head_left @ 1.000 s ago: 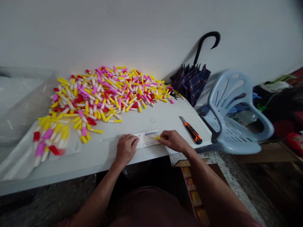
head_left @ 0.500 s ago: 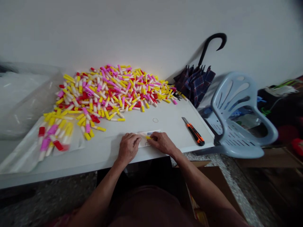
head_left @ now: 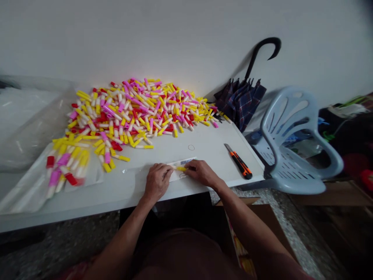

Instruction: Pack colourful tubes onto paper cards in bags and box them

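Paper label (head_left: 186, 165) lies on white table (head_left: 180, 146) between both hands. Left hand (head_left: 157, 182) rests fingers on its end, grip unclear; right hand (head_left: 201, 173) fingers narrow on yellow-capped tube (head_left: 181, 168) atop label. Large heap of tubes (head_left: 128, 112) is left, unlabelled as far as visible.

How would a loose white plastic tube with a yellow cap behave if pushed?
Probably rolls: the white plastic tube with a yellow cap looks round and lies on its side on the white table. Likely stiff, since none in the heap look bent.
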The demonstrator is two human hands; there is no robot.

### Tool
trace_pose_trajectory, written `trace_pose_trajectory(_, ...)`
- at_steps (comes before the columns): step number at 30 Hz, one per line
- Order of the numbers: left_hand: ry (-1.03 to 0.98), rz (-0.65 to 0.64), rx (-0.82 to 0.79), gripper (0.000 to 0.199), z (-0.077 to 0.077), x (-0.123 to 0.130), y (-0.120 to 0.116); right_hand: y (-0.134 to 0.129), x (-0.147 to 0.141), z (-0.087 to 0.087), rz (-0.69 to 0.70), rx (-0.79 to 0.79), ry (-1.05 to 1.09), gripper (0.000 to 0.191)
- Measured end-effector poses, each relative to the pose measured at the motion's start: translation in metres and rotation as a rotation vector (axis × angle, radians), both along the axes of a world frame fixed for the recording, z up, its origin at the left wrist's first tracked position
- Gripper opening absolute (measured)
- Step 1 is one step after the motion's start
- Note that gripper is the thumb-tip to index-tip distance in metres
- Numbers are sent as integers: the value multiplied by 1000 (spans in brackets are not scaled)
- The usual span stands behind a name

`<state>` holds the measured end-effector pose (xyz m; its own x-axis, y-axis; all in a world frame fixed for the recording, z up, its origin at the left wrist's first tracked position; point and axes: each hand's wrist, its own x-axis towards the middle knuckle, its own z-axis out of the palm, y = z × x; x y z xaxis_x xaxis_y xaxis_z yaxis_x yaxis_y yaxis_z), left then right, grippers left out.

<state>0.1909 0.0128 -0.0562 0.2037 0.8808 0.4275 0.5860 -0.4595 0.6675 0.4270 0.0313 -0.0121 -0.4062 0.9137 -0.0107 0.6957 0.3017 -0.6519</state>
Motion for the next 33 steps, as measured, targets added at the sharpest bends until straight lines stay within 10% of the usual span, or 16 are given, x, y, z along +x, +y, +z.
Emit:
trace_pose_trajectory(13, 10, 40, 8, 17, -2, 0, 1, 11, 1, 1, 379, -87, 158, 24)
trace_pose_trajectory(24, 133, 18, 19, 16, 10, -5, -5, 24, -7, -1, 115, -81, 14, 29)
trace_pose_trajectory(33, 100, -12, 37, 17, 7, -6, -5, 28, -3, 0, 181, -71, 3, 41)
